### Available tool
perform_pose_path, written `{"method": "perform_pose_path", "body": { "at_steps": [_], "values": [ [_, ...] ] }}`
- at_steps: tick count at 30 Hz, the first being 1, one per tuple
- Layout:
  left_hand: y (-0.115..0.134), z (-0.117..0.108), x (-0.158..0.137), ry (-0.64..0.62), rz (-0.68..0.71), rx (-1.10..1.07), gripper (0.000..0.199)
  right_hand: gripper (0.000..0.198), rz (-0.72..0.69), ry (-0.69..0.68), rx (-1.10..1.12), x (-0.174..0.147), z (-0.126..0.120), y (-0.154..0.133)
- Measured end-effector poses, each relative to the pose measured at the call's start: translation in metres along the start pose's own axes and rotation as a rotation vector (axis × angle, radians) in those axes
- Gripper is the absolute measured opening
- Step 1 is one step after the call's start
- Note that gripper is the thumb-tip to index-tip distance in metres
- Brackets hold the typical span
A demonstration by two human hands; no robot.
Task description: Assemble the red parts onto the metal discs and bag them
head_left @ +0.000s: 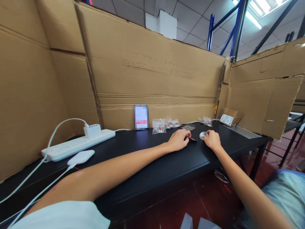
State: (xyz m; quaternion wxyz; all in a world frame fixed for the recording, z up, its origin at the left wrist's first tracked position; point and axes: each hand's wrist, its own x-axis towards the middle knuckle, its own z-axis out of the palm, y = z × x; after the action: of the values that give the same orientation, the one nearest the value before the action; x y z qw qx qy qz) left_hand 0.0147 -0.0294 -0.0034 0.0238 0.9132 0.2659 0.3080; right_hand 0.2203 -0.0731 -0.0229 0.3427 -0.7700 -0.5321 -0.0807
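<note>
My left hand (179,140) rests on the black table with its fingers curled. From its fingertips sticks a thin dark object (193,139), too small to make out its kind. A short way to the right, my right hand (213,140) pinches a small round clear disc (202,135) with a shiny middle. The disc is just above or on the tabletop; I cannot tell which. Behind my left hand lies a flat clear plastic bag (188,127). Clear bags with red-marked pieces (159,126) lie left of it, and more small bags (205,121) sit behind my right hand.
A phone (141,117), its screen lit, leans on the cardboard wall (152,70). At left are a white power strip (78,144) with a charger (92,130), cables, and a white puck (81,157). A labelled brown package (230,117) lies at the table's right end.
</note>
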Motion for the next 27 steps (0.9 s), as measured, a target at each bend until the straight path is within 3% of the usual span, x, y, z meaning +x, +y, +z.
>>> {"method": "perform_pose_path", "body": {
  "at_steps": [7,11,16,21,27],
  "values": [
    [0.001,0.005,0.004,0.018,-0.044,-0.010,0.030,0.029,-0.081,0.011,-0.251,-0.020,-0.013,-0.023],
    [-0.003,0.007,0.009,-0.088,-0.056,-0.072,0.023,0.024,-0.330,0.046,-0.143,-0.026,-0.017,-0.026],
    [-0.017,0.013,0.014,-0.111,-0.201,-0.395,0.015,0.021,-0.636,-0.121,0.048,-0.029,-0.021,-0.024],
    [-0.023,0.016,0.016,-0.141,-0.334,-0.762,0.018,0.020,-0.699,-0.108,0.067,-0.028,-0.022,-0.023],
    [-0.018,0.008,0.013,-0.187,-0.305,-0.934,0.029,0.016,-0.714,-0.163,0.153,-0.025,-0.019,-0.020]
  ]
}}
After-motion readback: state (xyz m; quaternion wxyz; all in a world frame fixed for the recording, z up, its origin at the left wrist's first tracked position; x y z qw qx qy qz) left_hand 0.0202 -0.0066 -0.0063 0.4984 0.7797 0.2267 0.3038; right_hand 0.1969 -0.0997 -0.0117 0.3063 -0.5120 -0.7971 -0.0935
